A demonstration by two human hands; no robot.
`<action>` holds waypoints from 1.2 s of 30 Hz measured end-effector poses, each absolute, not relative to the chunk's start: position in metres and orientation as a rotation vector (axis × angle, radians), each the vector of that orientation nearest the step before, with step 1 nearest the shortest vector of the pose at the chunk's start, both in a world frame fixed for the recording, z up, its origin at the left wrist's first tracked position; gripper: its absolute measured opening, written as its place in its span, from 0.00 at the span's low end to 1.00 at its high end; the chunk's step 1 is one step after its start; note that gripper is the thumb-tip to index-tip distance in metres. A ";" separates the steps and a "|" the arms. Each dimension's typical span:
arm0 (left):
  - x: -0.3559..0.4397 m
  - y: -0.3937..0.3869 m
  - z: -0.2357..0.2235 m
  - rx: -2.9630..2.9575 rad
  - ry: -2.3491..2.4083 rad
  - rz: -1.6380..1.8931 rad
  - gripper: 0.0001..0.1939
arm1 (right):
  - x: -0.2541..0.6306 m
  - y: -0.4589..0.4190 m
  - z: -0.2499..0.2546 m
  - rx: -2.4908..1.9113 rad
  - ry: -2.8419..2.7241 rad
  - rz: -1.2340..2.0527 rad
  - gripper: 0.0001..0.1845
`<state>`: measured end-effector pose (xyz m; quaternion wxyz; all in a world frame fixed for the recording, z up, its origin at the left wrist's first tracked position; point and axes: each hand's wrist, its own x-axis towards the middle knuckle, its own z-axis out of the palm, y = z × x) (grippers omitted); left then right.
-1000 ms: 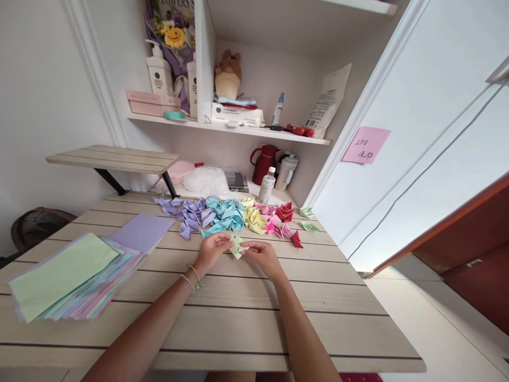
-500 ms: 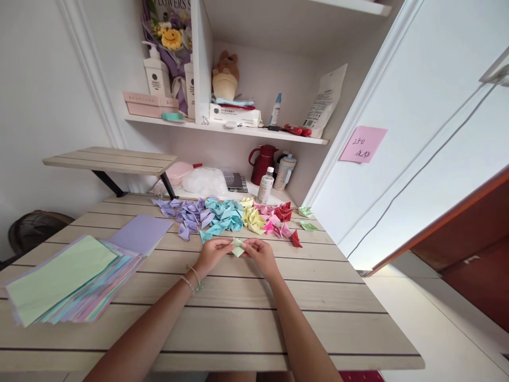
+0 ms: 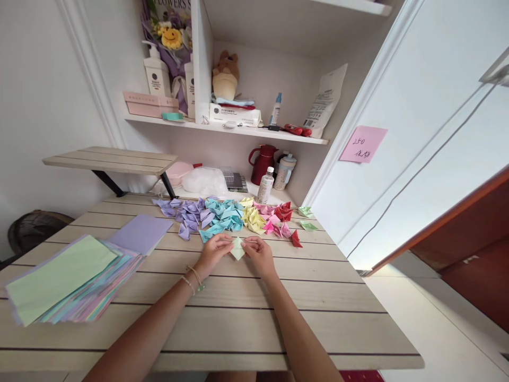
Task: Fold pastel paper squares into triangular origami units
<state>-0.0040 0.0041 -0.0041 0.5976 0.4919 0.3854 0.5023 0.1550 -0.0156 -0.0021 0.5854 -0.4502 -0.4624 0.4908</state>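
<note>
Between my hands is a small folded piece of light green paper (image 3: pixel 237 249), diamond-shaped with one corner toward me. My left hand (image 3: pixel 216 252) pinches its left side; bracelets circle that wrist. On the opposite side, my right hand (image 3: pixel 259 255) grips the paper between thumb and fingers. Just beyond lie folded paper boats grouped by colour: purple boats (image 3: pixel 190 215), blue boats (image 3: pixel 224 215), yellow boats (image 3: pixel 253 219) and pink boats (image 3: pixel 273 223). A red boat (image 3: pixel 296 239) and a green boat (image 3: pixel 308 226) sit at the right of the row.
A fanned stack of coloured paper sheets (image 3: pixel 59 278) lies on the slatted table (image 3: pixel 338 329) at left. Behind it stands a small raised wooden shelf (image 3: pixel 111 160) on black legs. At the back are a plastic bottle (image 3: pixel 265 185) and a dark red jug (image 3: pixel 263 163).
The green paper now shows as a wider, flatter diamond between my fingers. Both hands have stayed in nearly the same place.
</note>
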 end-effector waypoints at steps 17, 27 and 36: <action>-0.005 0.006 -0.010 1.368 0.914 1.199 0.17 | 0.163 -0.015 -0.005 -1.198 -1.398 0.935 0.13; -0.006 0.005 -0.009 1.557 0.925 1.244 0.17 | 0.159 -0.019 -0.003 -0.954 -1.308 1.173 0.20; -0.009 0.007 -0.008 1.450 0.894 1.240 0.19 | 0.159 -0.020 0.001 -1.075 -1.444 0.869 0.15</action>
